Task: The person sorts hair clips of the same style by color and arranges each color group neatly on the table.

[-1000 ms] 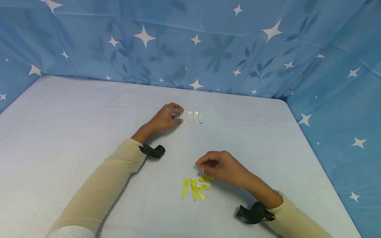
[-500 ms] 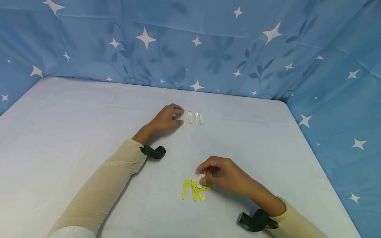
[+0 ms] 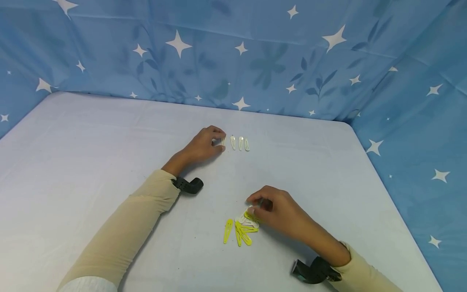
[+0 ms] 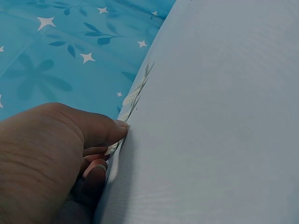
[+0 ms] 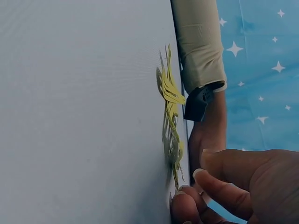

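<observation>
In the head view my left hand rests far out on the table, thumb and fingertips pinching a white snap hair clip. That clip is partly hidden by the thumb in the left wrist view. Beside it stand 3 more white hair clips in a row. My right hand is at a loose pile of yellow hair clips and white ones, fingers loosely bent. In the right wrist view its thumb and index finger show nothing between them, while lower fingertips are right at the pile's end.
A single yellow hair clip lies just left of the pile. White cloth covers the table, and a blue star-patterned curtain borders its back and right side. Black wrist cameras sit on both forearms.
My right hand dipped toward me over the pile, then rose slightly to the right. A yellow clip on the pile's upper end, hidden half a second ago, shows again. My left hand stays put.
</observation>
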A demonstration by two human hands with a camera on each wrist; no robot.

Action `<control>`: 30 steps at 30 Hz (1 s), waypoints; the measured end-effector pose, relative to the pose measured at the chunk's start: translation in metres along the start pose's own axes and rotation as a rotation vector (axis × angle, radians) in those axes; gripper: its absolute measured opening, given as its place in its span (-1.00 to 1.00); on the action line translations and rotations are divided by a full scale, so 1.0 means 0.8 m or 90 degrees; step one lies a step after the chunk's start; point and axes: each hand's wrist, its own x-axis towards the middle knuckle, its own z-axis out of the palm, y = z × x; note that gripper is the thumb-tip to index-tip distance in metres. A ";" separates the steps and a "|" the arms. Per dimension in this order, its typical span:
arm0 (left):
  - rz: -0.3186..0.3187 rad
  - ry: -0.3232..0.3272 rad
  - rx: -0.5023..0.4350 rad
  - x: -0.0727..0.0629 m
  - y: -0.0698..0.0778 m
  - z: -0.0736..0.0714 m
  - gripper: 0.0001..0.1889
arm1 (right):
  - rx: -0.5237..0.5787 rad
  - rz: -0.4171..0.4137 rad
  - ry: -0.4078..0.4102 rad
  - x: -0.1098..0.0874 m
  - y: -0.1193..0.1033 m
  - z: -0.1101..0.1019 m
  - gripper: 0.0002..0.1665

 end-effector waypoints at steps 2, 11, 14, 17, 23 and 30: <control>0.002 0.000 0.000 0.000 0.000 0.000 -0.51 | 0.003 0.012 0.003 0.000 0.000 0.000 -0.79; 0.000 -0.001 0.006 0.002 0.000 -0.002 -0.51 | -0.021 0.019 0.021 0.003 -0.003 0.007 -0.76; -0.005 -0.003 0.002 0.002 0.000 -0.002 -0.51 | -0.027 0.028 0.021 0.003 -0.004 0.008 -0.76; -0.004 -0.005 -0.001 0.002 -0.001 -0.002 -0.51 | -0.029 0.026 0.011 0.004 -0.005 0.008 -0.77; 0.006 0.000 0.002 0.002 -0.002 -0.001 -0.52 | -0.034 0.013 -0.013 0.004 -0.005 0.006 -0.80; 0.005 0.001 0.005 0.003 -0.003 0.000 -0.52 | -0.064 -0.023 -0.005 0.005 -0.004 0.010 -0.77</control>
